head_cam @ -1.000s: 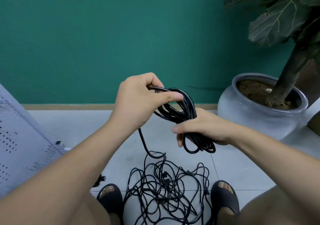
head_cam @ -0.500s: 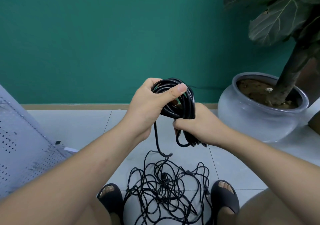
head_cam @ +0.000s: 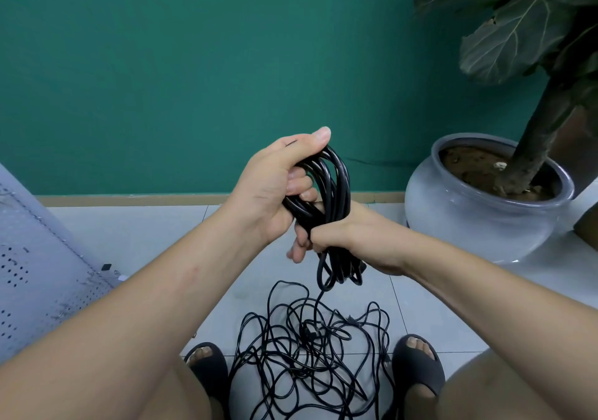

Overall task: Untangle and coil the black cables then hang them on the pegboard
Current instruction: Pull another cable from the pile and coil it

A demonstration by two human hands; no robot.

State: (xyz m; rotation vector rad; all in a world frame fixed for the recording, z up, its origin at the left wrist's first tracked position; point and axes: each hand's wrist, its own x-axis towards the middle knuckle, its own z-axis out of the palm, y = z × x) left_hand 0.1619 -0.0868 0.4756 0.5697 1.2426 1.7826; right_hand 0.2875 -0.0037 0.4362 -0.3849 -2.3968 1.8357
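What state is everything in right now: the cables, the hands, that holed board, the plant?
coiled cable: looped in a bundle, held off the floor, one strand trailing down.
left hand: grips the bundle's top.
right hand: grips the bundle's lower part.
cable pile: tangled on the floor between the feet.
pegboard: tilted, no cable on it.
plant pot: upright.

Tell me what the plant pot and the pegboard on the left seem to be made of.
Plant pot: probably glazed ceramic, pale grey; soft highlights on its rounded wall suggest a smooth glaze. Pegboard: likely painted sheet metal, matte grey; rows of small punched holes and scuffs, though plastic is possible.
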